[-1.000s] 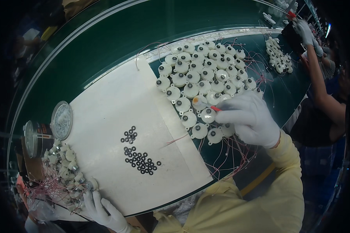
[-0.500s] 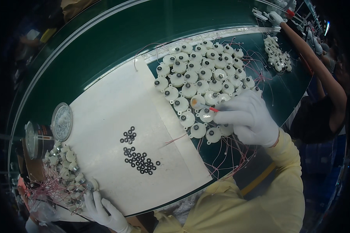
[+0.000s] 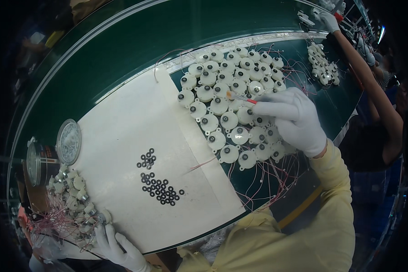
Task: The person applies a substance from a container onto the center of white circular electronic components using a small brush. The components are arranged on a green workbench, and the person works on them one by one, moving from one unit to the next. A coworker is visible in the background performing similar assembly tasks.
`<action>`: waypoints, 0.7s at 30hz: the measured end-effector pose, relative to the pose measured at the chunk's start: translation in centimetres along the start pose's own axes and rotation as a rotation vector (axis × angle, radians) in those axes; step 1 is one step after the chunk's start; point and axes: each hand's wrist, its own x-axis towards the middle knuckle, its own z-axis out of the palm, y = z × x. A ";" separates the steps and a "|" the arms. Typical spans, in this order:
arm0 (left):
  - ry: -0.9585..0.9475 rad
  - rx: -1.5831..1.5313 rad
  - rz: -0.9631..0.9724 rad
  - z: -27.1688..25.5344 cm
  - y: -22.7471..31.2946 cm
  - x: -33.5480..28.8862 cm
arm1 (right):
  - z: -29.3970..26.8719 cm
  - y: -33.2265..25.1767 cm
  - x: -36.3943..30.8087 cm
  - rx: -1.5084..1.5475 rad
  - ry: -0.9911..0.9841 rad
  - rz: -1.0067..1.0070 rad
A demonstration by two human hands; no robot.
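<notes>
My right hand (image 3: 299,120), in a white glove, pinches a small brush (image 3: 243,98) with a red part near the fingertips. The brush's orange-brown tip sits over the rows of round white motor-like housings (image 3: 229,120), most with a black ring around the centre shaft. My fingers and palm hide some housings on the right of the group. My left hand (image 3: 118,250), also gloved, lies at the table's near-left edge with its fingers stretched out. It is beside a heap of small white parts (image 3: 79,199) with red wires, and nothing shows in its grasp.
Loose black rings (image 3: 161,188) lie on the white sheet (image 3: 109,136). A tin can (image 3: 41,164) and a round clear lid (image 3: 69,141) stand at the left. Thin wires (image 3: 267,181) trail off the housings. At the upper right, a co-worker's arm (image 3: 365,68) reaches past more white parts (image 3: 323,63).
My right hand has moved the brush away from me, up the rows to a farther housing. My left hand stays almost where it was, and the view has shifted slightly.
</notes>
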 end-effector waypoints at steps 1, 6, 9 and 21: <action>0.001 0.003 0.000 0.0 0.0 0.0 | 0.2 0.1 0.1 0.009 -0.006 0.000; 0.005 -0.004 -0.005 0.2 -0.3 -0.2 | 0.3 0.5 -0.2 -0.029 -0.034 -0.010; -0.005 -0.010 -0.009 0.1 -0.2 -0.1 | 0.4 0.6 -0.3 -0.063 -0.033 -0.052; -0.014 -0.007 -0.017 0.1 -0.2 -0.2 | 0.6 1.0 -0.6 -0.386 -0.100 -0.238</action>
